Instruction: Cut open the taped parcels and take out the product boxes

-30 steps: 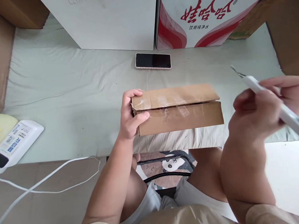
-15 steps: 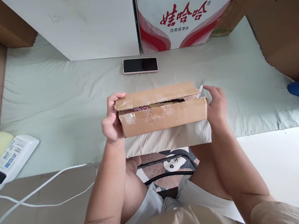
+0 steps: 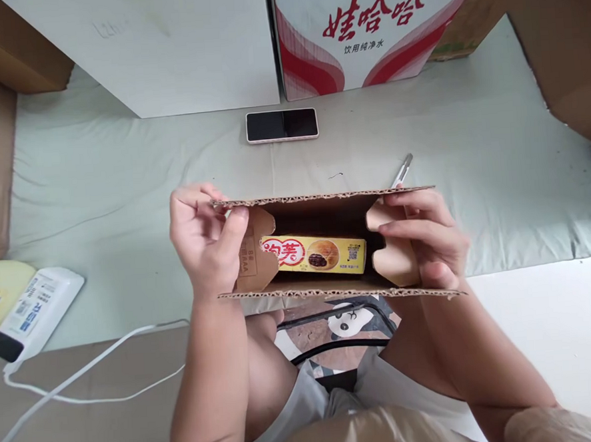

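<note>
A cardboard box (image 3: 347, 294) stands with its top flaps spread, its opening toward me. Inside lies a yellow snack box (image 3: 345, 254) printed with red lettering and a round filled pastry. My left hand (image 3: 201, 243) grips the box's left end, thumb on the inner side flap (image 3: 258, 260). At the other end, my right hand (image 3: 429, 236) is closed on the right side, fingertips over the right inner flap (image 3: 396, 265). Just beyond the far flap, close to my right fingers, a slim white cutter-like tool (image 3: 403, 170) lies on the cloth, its lower end hidden.
A phone (image 3: 282, 126) lies on the pale green cloth (image 3: 123, 191) beyond the box. Behind it stand a white carton (image 3: 206, 66) and a red-and-white water carton (image 3: 379, 36). At left are a white packaged device (image 3: 45, 309) and a white cable (image 3: 84, 374).
The box's top flaps, nearly closed before, now stand wide apart, showing the yellow snack box. Both hands have shifted from the outer ends onto the opened sides, and the box has tilted toward me.
</note>
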Action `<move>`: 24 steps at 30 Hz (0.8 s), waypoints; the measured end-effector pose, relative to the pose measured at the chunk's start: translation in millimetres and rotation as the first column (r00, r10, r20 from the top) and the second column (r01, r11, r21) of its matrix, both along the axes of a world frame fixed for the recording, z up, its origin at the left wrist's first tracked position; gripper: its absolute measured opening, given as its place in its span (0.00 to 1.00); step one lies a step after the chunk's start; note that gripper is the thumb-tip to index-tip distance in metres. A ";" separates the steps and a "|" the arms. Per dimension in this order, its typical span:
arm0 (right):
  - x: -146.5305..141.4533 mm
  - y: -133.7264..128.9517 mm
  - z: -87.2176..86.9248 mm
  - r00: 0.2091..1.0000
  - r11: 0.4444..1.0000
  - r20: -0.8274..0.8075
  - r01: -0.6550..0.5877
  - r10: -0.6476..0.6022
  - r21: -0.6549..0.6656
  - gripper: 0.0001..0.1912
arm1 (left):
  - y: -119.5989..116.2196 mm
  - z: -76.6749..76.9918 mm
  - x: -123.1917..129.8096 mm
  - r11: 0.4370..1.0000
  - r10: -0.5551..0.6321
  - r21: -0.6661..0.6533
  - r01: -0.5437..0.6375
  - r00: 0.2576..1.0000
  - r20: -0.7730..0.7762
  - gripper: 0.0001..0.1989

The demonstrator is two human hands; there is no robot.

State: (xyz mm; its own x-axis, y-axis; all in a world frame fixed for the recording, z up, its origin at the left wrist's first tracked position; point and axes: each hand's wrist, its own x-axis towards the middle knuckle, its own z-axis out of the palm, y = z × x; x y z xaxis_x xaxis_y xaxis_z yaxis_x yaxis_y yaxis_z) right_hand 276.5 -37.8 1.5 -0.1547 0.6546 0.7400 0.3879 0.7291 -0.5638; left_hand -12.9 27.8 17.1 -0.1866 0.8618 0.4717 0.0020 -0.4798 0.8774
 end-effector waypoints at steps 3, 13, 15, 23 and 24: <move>-3.8 -3.6 0.6 0.993 0.998 0.114 0.011 -0.004 -0.061 0.29 | -6.9 7.8 -2.8 0.984 0.140 0.124 -0.127 0.984 -0.106 0.23; -12.8 -7.8 -6.9 0.991 0.974 0.080 0.122 -0.109 -0.191 0.36 | -23.7 23.8 -15.5 0.945 -0.201 0.100 0.312 0.795 -0.573 0.11; -13.6 -8.1 -9.8 0.988 0.960 0.054 0.153 -0.144 -0.234 0.38 | -23.5 23.5 -15.3 0.946 -0.179 0.129 0.298 0.810 -0.558 0.14; -25.9 -10.4 -16.7 0.978 0.987 -0.132 0.157 -0.160 -0.035 0.22 | -7.2 5.2 -21.7 0.992 -0.058 0.117 0.049 0.995 0.078 0.27; -26.8 -10.6 -17.6 0.978 0.987 -0.133 0.159 -0.163 -0.039 0.23 | -4.5 5.1 -24.6 0.995 -0.031 0.094 0.019 0.992 0.124 0.28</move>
State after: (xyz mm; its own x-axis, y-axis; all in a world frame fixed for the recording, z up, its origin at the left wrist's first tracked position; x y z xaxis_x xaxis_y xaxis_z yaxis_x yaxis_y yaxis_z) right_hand 249.7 -48.4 -16.1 0.0542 0.6837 0.7278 0.4177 0.6465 -0.6384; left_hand -37.5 23.3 22.3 -0.2277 0.8207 0.5241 -0.1177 -0.5575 0.8218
